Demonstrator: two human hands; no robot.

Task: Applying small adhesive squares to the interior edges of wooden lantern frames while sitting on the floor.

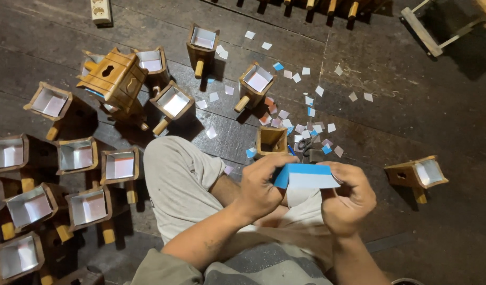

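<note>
Both hands, left [260, 189] & right [346, 203], gripping folded blue-white paper [305, 177] above wooden boxes [119, 164].

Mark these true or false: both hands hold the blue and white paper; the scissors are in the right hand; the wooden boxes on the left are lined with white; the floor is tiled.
1. Both hands hold the paper: true. The left hand and right hand grip the blue and white paper.
2. Scissors in the right hand: false. The scissors lie on the floor among paper scraps.
3. Boxes lined white: true, as in this wooden box.
4. Tiled floor: false. The floor is dark wooden planks.
</note>
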